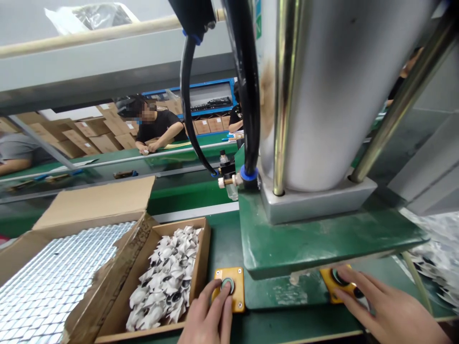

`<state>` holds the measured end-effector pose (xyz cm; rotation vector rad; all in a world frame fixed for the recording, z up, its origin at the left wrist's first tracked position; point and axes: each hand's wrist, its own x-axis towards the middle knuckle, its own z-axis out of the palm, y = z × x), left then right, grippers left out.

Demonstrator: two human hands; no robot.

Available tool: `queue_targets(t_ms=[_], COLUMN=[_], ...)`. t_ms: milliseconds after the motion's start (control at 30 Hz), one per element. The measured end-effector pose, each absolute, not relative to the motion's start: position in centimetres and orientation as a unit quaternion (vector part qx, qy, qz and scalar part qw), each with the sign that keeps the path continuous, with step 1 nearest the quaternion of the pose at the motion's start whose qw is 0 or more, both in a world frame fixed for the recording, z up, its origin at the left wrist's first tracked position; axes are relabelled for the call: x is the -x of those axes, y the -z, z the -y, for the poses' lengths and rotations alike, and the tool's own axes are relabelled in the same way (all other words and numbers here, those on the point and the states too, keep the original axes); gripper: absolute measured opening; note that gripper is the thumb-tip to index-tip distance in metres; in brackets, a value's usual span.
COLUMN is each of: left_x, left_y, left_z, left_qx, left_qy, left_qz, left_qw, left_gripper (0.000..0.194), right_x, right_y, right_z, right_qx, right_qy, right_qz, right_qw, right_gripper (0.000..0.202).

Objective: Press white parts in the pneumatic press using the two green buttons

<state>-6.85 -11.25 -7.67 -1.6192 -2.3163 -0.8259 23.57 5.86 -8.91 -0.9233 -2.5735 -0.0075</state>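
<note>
Green press bench point(322, 239), both hands point(210, 313) flat, fingers pressing yellow button boxes point(229, 286), cardboard tray point(201, 258) beside left

Both press buttons touched, one per hand.
Left hand point(208, 317) is laid on the left yellow button box point(229, 288); right hand point(383, 308) on the right yellow button box point(337, 283), under the green press plate point(322, 239).

Beyond the green counter point(222, 239) runs a long green conveyor line point(107, 165) where other people point(158, 129) sit working. Stacked cardboard cartons point(100, 131) fill the far side (brown, taped shut), beside a blue shelf rack point(211, 102). A grey overhead beam point(107, 67) crosses above under even light.
</note>
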Motion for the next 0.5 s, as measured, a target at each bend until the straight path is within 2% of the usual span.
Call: queue_targets(t_ms=[133, 267, 400, 500], left_x=[6.3, 4.9, 4.1, 3.7], left_y=[6.3, 4.6, 3.4, 3.2], left_z=[10.3, 8.8, 7.9, 7.9], left_qx=[0.488, 0.409, 0.373, 0.342], left_qy=[0.392, 0.493, 0.546, 0.58], left_qz=[0.776, 0.765, 0.75, 0.739], left_qw=[0.084, 0.058, 0.004, -0.018], left_gripper=[0.019, 0.018, 0.016, 0.013], right_x=[-23.4, -21.4, -18.4, -16.3], right_y=[8.0, 6.9, 5.3, 3.4], right_z=[-6.1, -6.0, -6.2, -7.0], right_qx=[0.411, 0.418, 0.416, 0.377], right_qy=[-0.13, -0.264, -0.423, -0.425], right_qz=[0.869, 0.821, 0.768, 0.804], right_qw=[0.242, 0.287, 0.24, 0.176], right_gripper=[0.027, 0.022, 0.029, 0.037])
